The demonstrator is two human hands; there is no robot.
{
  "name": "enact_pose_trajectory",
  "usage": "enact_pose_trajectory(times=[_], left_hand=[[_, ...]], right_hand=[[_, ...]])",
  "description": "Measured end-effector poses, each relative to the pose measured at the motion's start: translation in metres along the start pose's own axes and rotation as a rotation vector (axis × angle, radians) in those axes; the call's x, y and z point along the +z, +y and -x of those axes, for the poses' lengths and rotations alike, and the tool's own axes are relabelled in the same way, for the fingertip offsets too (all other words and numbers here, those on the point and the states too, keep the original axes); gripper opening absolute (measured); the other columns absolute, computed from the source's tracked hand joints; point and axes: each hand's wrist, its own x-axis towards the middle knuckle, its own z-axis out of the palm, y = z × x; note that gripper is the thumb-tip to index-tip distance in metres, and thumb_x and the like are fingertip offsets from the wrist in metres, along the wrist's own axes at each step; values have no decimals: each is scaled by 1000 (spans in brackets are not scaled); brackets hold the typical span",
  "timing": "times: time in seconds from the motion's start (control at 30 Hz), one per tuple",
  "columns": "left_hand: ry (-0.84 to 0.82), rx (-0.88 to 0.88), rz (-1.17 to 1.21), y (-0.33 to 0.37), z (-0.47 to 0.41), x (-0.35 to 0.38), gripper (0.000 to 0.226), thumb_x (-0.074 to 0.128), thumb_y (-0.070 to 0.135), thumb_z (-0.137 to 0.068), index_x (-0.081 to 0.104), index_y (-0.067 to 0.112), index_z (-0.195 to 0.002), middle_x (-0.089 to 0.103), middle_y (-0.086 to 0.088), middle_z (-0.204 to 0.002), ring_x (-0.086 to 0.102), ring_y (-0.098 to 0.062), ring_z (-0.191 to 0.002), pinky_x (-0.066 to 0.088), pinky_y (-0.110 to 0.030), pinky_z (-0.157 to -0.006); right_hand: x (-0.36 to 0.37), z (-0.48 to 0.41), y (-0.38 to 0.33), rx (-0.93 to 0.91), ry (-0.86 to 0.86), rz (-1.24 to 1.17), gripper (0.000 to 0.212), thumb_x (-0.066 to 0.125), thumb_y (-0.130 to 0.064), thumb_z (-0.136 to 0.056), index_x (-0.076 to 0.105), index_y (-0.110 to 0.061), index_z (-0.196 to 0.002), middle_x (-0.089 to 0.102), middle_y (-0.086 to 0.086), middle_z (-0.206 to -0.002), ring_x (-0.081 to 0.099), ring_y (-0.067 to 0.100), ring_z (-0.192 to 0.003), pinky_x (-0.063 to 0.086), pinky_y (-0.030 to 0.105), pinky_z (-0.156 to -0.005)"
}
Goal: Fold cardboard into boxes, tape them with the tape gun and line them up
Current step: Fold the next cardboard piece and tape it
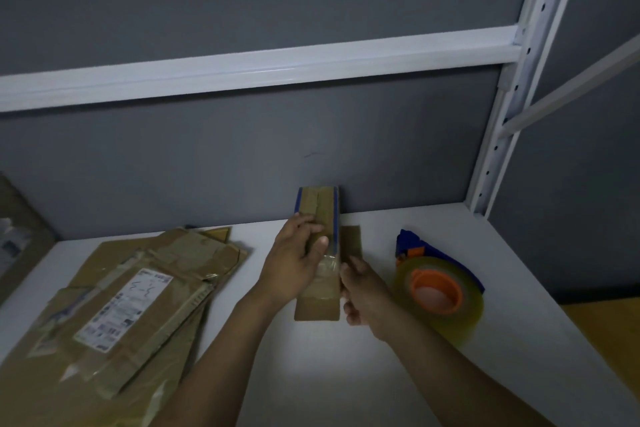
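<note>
- Narrow cardboard box (pixel 317 308) at mid-table, between both hands. Its far end is close to the grey back panel (pixel 242 166); whether it touches, can't tell.
- Long axis runs straight away from the person, near end toward the body, far end toward the panel.
- Clear tape shines along the top seam. One flap (pixel 350 241) sticks out loose on the right side.
- Left hand (pixel 294 260) wraps over the box's left edge and top about midway along, thumb pressed down on the taped seam.
- Right hand (pixel 363 295) clasps the right wall near the near end, fingers curled against it.
- Tape gun (pixel 438 284) lies on the white table (pixel 346 374) just right of the right hand, untouched, roll facing up. The right hand is plainly the nearer one for it.
- Judgement: the seam is being smoothed down, and the loose right flap probably needs closing next.
- Stack of flattened cardboard (pixel 138 295) lies to the left, well apart from the box.
</note>
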Motion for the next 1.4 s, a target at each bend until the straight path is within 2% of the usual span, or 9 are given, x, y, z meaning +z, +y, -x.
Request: enact_pose_trajectory(times=[0.1, 0.23, 0.43, 0.7, 0.87, 1.0, 1.13, 1.3, 1.4], left_hand=[[-36, -7, 114, -4, -2, -10, 33, 42, 33, -101, 63, 18, -122, 47, 10, -134, 34, -8, -134, 19, -7, -104], [-52, 37, 285, -18, -3, -31, 38, 44, 49, -95, 64, 23, -115, 60, 17, -127, 48, 1, -125, 32, -13, -106], [-260, 54, 180, -45, 7, -61, 62, 62, -7, -86, 56, 39, -127, 48, 28, -138, 37, 2, -136, 25, -20, -115], [-137, 148, 92, -50, 0, -56, 53, 85, 19, -70, 66, 22, -118, 60, 13, -130, 50, 1, -126, 38, -29, -110], [-33, 132, 24, -42, 5, -45, 48, 86, 18, -70, 69, 18, -115, 55, 34, -124, 49, 15, -116, 38, -9, -101], [-62, 171, -6, -37, 7, -35, 72, 89, 39, -58, 61, 11, -118, 45, 27, -125, 41, 21, -116, 32, -1, -96], [-108, 153, 71, -34, 8, -38, 74, 65, 74, -68, 58, 17, -115, 54, 11, -120, 47, 7, -121, 41, -15, -101], [57, 189, 2, -30, 1, -32, 67, 57, 75, -75, 62, 11, -94, 59, 7, -98, 64, -12, -101, 57, -38, -82], [81, 183, 59, -34, 2, -28, 64, 64, 72, -71, 63, 11, -92, 59, 9, -98, 64, -10, -103, 57, -35, -84]], right_hand=[[-12, -3, 7, -498, 141, 275, 52, 52, -20, -96, 35, -37, -142, 53, 4, -127, 58, 22, -105, 55, 33, -82], [-34, 1, -15, -892, 52, 636, 47, 53, -12, -96, 46, -28, -140, 20, -20, -151, 27, 2, -136, 30, 9, -101], [-64, -12, -36, -897, -144, 912, 54, 63, -26, -91, 43, -31, -141, 22, -21, -151, 16, 1, -140, 23, 23, -112], [-55, -27, -36, -1062, -146, 984, 55, 68, -31, -86, 50, -17, -136, 33, -11, -152, 12, -7, -139, 21, 15, -110], [-45, -25, -31, -1108, -72, 954, 49, 67, -34, -86, 55, -12, -128, 37, -4, -150, 25, 2, -138, 33, 26, -111], [-42, -24, -23, -1057, -56, 855, 51, 69, -32, -84, 51, -15, -129, 34, -7, -151, 31, 5, -137, 35, 25, -110], [-50, -19, -31, -986, -176, 810, 45, 63, -36, -87, 48, -22, -128, 32, -15, -146, 25, -4, -136, 33, 25, -108], [-21, -22, -37, -1005, 111, 901, 58, 38, -68, -81, 51, -18, -107, 45, -4, -116, 43, 12, -109, 41, 20, -74], [-6, -28, -19, -1077, 260, 830, 68, 29, -76, -83, 54, -16, -104, 54, 3, -115, 51, 18, -109, 45, 17, -73]])
